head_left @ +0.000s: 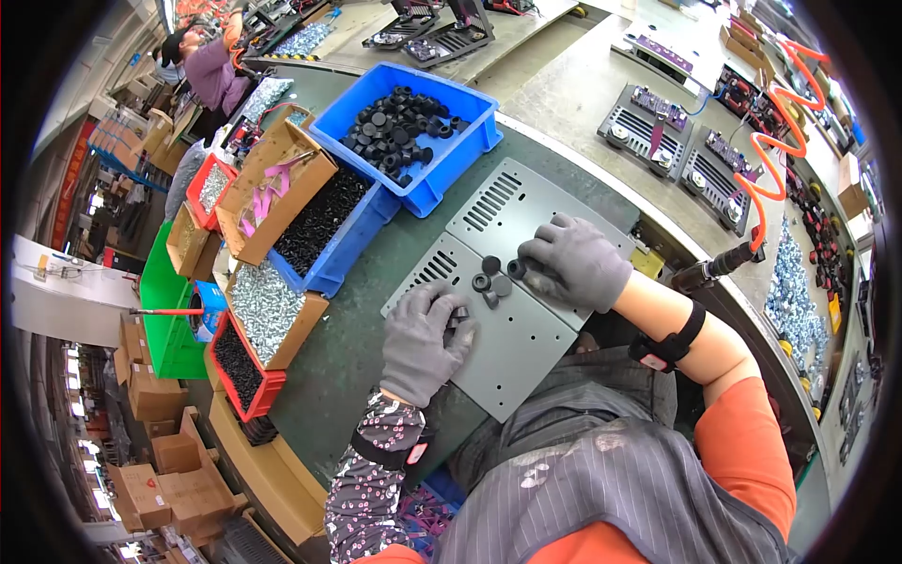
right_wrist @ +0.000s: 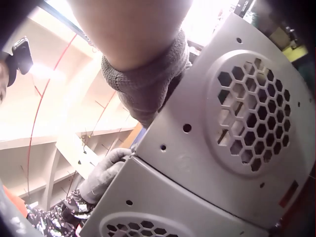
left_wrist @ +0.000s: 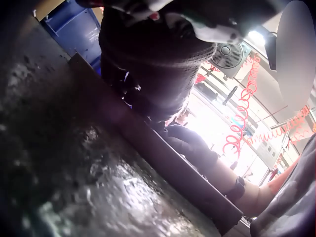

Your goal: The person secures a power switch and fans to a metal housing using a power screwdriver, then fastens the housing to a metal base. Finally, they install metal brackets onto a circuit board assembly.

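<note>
Two grey metal panels (head_left: pixel 507 352) lie side by side on the bench, with slots toward their far ends. Over the nearer left panel, my gloved left hand (head_left: pixel 418 343) holds a black rubber foot (head_left: pixel 458 317) between curled fingers and thumb. My gloved right hand (head_left: pixel 581 265) reaches over the other panel and pinches a second black rubber foot (head_left: pixel 516 269) at its fingertips. Several loose black feet (head_left: pixel 490 284) sit between the hands, near the seam. In the right wrist view, honeycomb vents mark the panels (right_wrist: pixel 197 158); the right fingers are hidden behind the panel edge.
A blue bin (head_left: pixel 489 122) of black feet stands beyond the panels. To the left are a blue bin (head_left: pixel 324 273) of black screws, a cardboard box (head_left: pixel 305 329) of silver hardware and a red bin (head_left: pixel 272 390). An orange coiled hose (head_left: pixel 770 146) hangs at right with a driver (head_left: pixel 709 271).
</note>
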{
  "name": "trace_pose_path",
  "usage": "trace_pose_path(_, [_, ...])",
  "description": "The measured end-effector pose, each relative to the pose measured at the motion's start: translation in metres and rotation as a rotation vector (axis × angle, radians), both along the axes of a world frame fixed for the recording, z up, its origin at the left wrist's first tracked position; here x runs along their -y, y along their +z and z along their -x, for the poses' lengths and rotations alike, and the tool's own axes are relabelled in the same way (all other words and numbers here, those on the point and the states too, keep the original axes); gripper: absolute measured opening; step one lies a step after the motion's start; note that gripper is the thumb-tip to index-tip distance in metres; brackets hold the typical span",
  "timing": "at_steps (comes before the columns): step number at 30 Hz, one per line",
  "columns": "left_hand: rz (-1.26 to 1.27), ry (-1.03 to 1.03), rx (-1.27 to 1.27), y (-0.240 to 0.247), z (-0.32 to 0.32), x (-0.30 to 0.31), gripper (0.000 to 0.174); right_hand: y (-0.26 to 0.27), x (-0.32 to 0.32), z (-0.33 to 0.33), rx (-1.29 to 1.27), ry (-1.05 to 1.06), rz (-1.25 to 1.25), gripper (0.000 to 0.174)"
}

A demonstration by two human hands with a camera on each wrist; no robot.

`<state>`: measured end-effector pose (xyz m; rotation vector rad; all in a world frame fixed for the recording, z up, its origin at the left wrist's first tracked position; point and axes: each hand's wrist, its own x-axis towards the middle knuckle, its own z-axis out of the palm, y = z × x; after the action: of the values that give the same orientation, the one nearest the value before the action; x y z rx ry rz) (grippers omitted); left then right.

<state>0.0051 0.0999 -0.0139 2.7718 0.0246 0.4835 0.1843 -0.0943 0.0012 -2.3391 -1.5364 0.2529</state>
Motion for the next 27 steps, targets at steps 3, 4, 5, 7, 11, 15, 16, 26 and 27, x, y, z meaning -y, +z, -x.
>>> trace_pose_path(3, [-0.076,0.027,-0.075,-0.003,0.002,0.002,0.045,-0.007,-0.005,-0.013,-0.057,-0.093,-0.061,0.03])
trace_pose_path(4, [-0.046,0.025,-0.087,-0.006,0.002,0.001,0.049,-0.01,-0.007,-0.022,-0.076,-0.142,-0.127,0.029])
trace_pose_path(5, [-0.017,0.021,-0.101,-0.008,0.002,0.0,0.054,-0.01,-0.013,-0.03,-0.139,-0.197,-0.148,0.028])
trace_pose_path(7, [-0.02,0.03,-0.109,-0.009,0.004,0.002,0.058,-0.003,-0.027,-0.043,-0.226,-0.213,-0.117,0.028])
trace_pose_path(11, [0.014,0.015,-0.109,-0.006,0.006,0.001,0.07,0.019,-0.059,-0.05,-0.343,-0.172,0.017,0.029])
trace_pose_path(15, [0.112,0.009,-0.06,-0.003,0.013,-0.008,0.079,0.034,-0.078,-0.031,-0.268,0.05,0.346,0.03])
trace_pose_path(16, [0.138,0.018,-0.006,-0.001,0.017,-0.013,0.078,0.034,-0.084,-0.025,-0.295,0.064,0.489,0.03])
trace_pose_path(26, [0.439,0.338,0.1,0.019,0.072,-0.034,0.046,0.052,-0.129,-0.078,-0.46,-0.17,-0.111,0.03])
trace_pose_path(27, [0.471,0.382,0.039,0.022,0.073,-0.034,0.045,0.05,-0.138,-0.087,-0.469,-0.206,-0.182,0.043])
